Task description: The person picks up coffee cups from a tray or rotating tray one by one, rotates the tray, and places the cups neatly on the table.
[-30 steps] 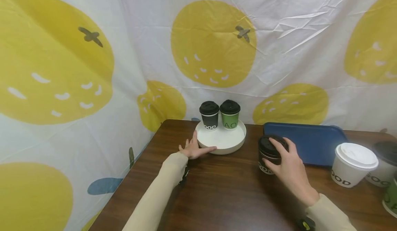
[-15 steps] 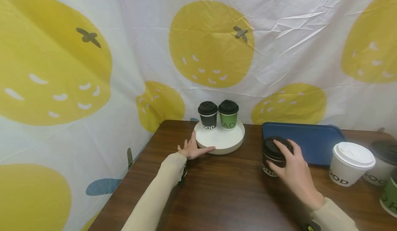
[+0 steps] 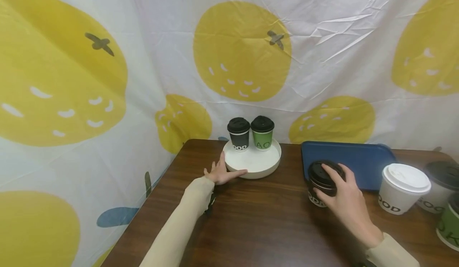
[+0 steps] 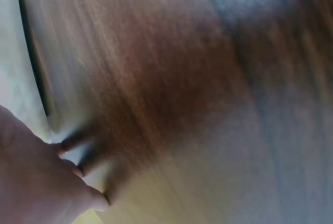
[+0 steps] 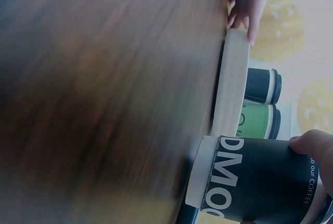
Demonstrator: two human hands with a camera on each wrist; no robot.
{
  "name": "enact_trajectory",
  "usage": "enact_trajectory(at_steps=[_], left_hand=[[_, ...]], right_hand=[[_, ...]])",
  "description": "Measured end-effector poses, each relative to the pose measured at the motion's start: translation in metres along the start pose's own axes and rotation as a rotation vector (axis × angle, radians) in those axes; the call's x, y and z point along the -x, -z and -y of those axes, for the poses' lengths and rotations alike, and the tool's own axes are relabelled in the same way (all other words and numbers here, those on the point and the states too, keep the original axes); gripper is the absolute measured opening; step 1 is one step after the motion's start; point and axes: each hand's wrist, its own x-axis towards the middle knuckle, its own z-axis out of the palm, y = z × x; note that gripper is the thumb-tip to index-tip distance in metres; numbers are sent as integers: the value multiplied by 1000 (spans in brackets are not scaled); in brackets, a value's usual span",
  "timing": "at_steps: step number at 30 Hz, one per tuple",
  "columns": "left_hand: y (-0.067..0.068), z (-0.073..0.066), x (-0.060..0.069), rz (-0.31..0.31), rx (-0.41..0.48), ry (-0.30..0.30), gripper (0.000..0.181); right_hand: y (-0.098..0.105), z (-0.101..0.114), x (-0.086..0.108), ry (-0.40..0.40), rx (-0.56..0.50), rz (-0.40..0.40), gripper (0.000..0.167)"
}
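My right hand (image 3: 346, 203) grips a black paper coffee cup (image 3: 317, 197) from above, fingers and thumb around its lid and upper side. The cup is upright; in the right wrist view, white lettering shows on the black cup (image 5: 260, 180). Whether its base touches the table cannot be told. My left hand (image 3: 220, 173) rests against the near left rim of a round white tray (image 3: 256, 173), thumb and fingers spread. Toward the tray's back stand a black lidded cup (image 3: 239, 137) and a green lidded cup (image 3: 263, 135), side by side.
A blue rectangular tray (image 3: 346, 155) lies at the back right, just behind the held cup. To the right stand a white-lidded white cup (image 3: 399, 191), a black-lidded white cup (image 3: 435, 195) and a green cup (image 3: 448, 227). A fruit-print cloth (image 3: 322, 59) hangs behind the brown table (image 3: 258, 227).
My right hand has moved a little to the right and nearer with the black coffee cup, away from the white tray. The left hand stays at the tray's rim.
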Motion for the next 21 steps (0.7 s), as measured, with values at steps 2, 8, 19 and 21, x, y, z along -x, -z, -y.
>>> enact_trajectory(at_steps=[2,8,19,21], left_hand=[[-1,1,-1,0,0,0,141],[-2,2,-3,-6,3,-2,142],[-1,1,-3,-12,8,-4,141],[-1,0,-2,-11,7,-5,141]], right_hand=[[2,-1,1,-8,2,5,73],[6,-6,4,-7,15,-6,72],[13,-12,11,-22,17,-27,73],[15,-14,12,-20,17,-38,73]])
